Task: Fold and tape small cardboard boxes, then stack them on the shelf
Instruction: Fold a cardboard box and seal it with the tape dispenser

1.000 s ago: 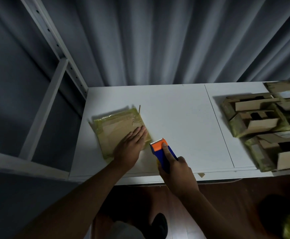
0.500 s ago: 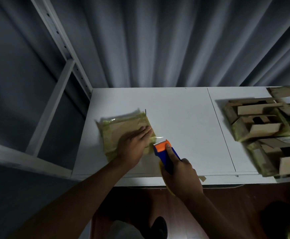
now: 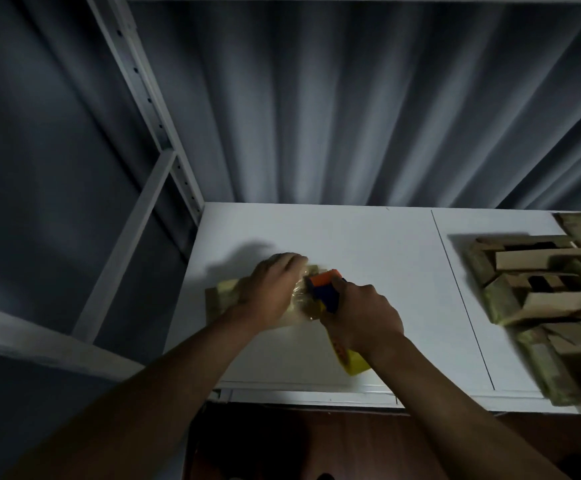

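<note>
Hands meet over the flat, tape-wrapped brown cardboard box [image 3: 223,296] near the white table's [image 3: 368,258] left edge: your left hand [image 3: 270,289] presses it with curled fingers, so keep it pinned while your right hand [image 3: 361,315], gripping the blue-and-orange tape dispenser [image 3: 323,289], draws tape straight across.

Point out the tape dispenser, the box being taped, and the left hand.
tape dispenser [image 3: 323,282]: head view, orange front end.
box [image 3: 221,294]: head view, exposed left corner.
left hand [image 3: 270,285]: head view, back of hand.
</note>
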